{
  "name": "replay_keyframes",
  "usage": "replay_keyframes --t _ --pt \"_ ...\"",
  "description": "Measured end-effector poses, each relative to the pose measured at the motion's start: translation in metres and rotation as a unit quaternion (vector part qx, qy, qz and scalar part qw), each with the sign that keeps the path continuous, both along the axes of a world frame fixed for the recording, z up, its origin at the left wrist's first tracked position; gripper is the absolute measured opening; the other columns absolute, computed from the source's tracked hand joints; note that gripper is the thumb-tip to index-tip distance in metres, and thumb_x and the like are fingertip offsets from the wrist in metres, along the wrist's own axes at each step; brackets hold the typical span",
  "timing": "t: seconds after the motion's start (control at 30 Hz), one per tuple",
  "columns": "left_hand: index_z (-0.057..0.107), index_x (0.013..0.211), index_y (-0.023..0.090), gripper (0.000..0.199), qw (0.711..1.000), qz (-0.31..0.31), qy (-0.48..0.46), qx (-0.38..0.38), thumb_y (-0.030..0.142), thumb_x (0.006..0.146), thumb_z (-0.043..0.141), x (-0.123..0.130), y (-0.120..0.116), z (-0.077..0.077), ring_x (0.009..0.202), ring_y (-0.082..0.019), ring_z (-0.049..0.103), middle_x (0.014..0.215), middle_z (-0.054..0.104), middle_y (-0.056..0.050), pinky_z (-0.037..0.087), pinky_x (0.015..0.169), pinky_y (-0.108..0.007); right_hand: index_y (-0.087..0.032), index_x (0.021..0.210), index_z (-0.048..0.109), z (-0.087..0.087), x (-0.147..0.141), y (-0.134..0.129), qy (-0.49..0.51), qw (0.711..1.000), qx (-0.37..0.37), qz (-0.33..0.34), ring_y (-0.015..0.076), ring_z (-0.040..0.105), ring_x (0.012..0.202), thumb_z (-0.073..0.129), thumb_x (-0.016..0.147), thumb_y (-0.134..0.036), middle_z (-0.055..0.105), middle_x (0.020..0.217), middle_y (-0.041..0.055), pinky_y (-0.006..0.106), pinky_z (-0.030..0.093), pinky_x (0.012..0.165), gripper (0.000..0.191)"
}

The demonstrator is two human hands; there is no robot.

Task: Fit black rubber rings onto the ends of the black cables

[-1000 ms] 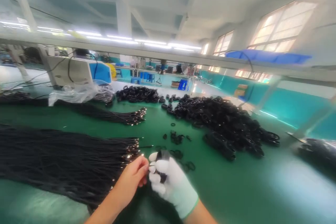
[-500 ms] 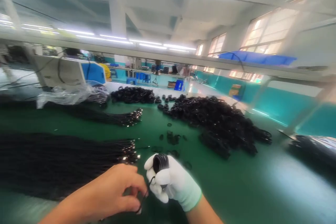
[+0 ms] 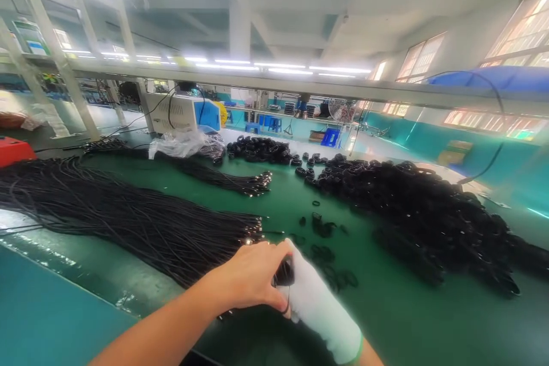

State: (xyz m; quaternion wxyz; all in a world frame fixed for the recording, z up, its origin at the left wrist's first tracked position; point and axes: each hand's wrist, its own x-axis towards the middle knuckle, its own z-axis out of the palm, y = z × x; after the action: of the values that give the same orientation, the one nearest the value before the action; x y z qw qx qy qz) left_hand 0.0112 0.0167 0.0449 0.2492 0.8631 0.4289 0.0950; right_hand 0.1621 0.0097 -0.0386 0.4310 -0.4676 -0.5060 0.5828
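Left hand (image 3: pixel 259 274) nearer right hand (image 3: pixel 309 285), black coil (image 3: pixel 285 270), long axis unclear

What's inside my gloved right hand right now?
Part of a black object shows at your right hand, beside your left hand. The hands cover the rest, so its full shape can't be seen.

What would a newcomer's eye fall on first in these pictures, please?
Probably the big heap of black rings spread over the right of the green table. Next, the long bundle of black cables on the left, with its shiny tips towards the middle. Then, at lower centre, the bare left hand meeting the white-gloved right hand at a small black piece.
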Motion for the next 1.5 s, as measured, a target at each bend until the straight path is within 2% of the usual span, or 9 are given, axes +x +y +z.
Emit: replay_keyframes --t 0.13,0.27,0.37,0.47,0.73,1.0,1.1,1.27,1.5 --pt "0.061 0.09 0.02 0.044 0.994 -0.025 0.085 -0.058 0.042 0.053 0.071 0.001 0.015 0.002 0.075 -0.024 0.06 0.085 0.067 -0.003 0.042 0.058 -0.026 -0.021 0.138 0.03 0.018 0.0 -0.007 -0.128 0.991 0.042 -0.015 0.0191 0.062 0.072 0.063 0.055 -0.008 0.064 0.078 -0.0003 0.031 0.05 0.065 0.09" --pt "0.064 0.082 0.019 0.02 0.982 -0.047 0.021 -0.179 0.026 0.071 0.049 -0.008 0.03 -0.003 0.06 -0.014 0.057 0.077 0.069 0.001 0.039 0.048 -0.02 -0.02 0.1 0.06 0.04 0.007 -0.013 -0.196 0.974 0.115 -0.026 0.0204 0.06 0.082 0.062 0.058 -0.01 0.062 0.088 0.0024 0.031 0.05 0.068 0.044" --pt "0.065 0.075 0.019 0.024 0.976 -0.026 -0.001 -0.217 0.019 0.071 0.041 -0.008 0.027 -0.016 0.048 -0.011 0.051 0.068 0.067 0.001 0.038 0.043 -0.02 -0.021 0.094 0.057 0.042 0.015 -0.016 -0.026 0.991 0.099 0.086 0.0148 0.061 0.065 0.07 0.055 -0.015 0.056 0.107 0.0057 0.023 0.046 0.046 0.042" --pt "0.061 0.068 0.017 0.017 0.969 -0.007 -0.036 -0.246 0.02 0.071 0.045 -0.005 0.017 -0.02 0.043 -0.01 0.05 0.06 0.063 0.001 0.04 0.042 -0.02 -0.022 0.1 0.048 0.036 0.021 -0.017 0.207 0.953 0.055 0.215 0.0069 0.048 0.036 0.076 0.059 -0.029 0.063 0.088 0.0047 0.017 0.031 0.03 0.05" --pt "0.056 0.087 0.013 0.014 0.851 0.086 -0.41 -0.315 0.019 0.074 0.055 -0.002 0.009 0.009 0.067 -0.013 0.06 0.078 0.063 -0.003 0.051 0.066 -0.028 -0.021 0.112 0.042 0.028 0.014 -0.015 0.316 0.921 0.067 0.219 0.0073 0.049 0.039 0.068 0.072 -0.031 0.064 0.066 0.0025 0.014 0.033 0.035 0.05" --pt "0.064 0.106 0.029 0.039 0.968 -0.001 -0.247 0.031 0.01 0.074 0.054 0.005 0.001 0.012 0.101 -0.018 0.053 0.104 0.065 0.001 0.037 0.096 -0.035 -0.012 0.113 0.049 0.019 0.015 -0.012 0.346 0.901 -0.012 0.263 0.0133 0.059 0.048 0.064 0.077 -0.04 0.064 0.072 0.0076 0.019 0.045 0.039 0.048" --pt "0.063 0.11 0.029 0.035 0.971 -0.02 -0.237 0.007 0.017 0.078 0.054 -0.001 0.011 0.012 0.104 -0.019 0.053 0.111 0.063 0.0 0.038 0.096 -0.034 -0.016 0.104 0.055 0.018 0.012 -0.012 0.416 0.886 -0.076 0.19 0.0174 0.064 0.076 0.055 0.084 -0.045 0.064 0.085 0.0064 0.027 0.055 0.056 0.035" --pt "0.06 0.115 0.025 0.036 0.94 -0.088 -0.289 -0.156 0.025 0.079 0.057 -0.013 0.032 -0.001 0.104 -0.02 0.055 0.115 0.061 -0.002 0.045 0.089 -0.031 -0.007 0.099 0.06 0.026 0.007 -0.012 0.39 0.887 -0.141 0.204 0.0162 0.062 0.072 0.046 0.086 -0.055 0.06 0.089 0.0109 0.029 0.055 0.059 0.052" --pt "0.062 0.11 0.027 0.033 0.971 0.046 -0.231 0.035 0.016 0.084 0.046 -0.008 0.019 -0.013 0.094 -0.014 0.056 0.106 0.06 0.0 0.044 0.087 -0.026 -0.016 0.114 0.052 0.039 0.013 -0.011 0.215 0.965 -0.04 0.144 0.021 0.058 0.089 0.069 0.074 -0.025 0.054 0.097 0.0071 0.041 0.052 0.075 0.045"
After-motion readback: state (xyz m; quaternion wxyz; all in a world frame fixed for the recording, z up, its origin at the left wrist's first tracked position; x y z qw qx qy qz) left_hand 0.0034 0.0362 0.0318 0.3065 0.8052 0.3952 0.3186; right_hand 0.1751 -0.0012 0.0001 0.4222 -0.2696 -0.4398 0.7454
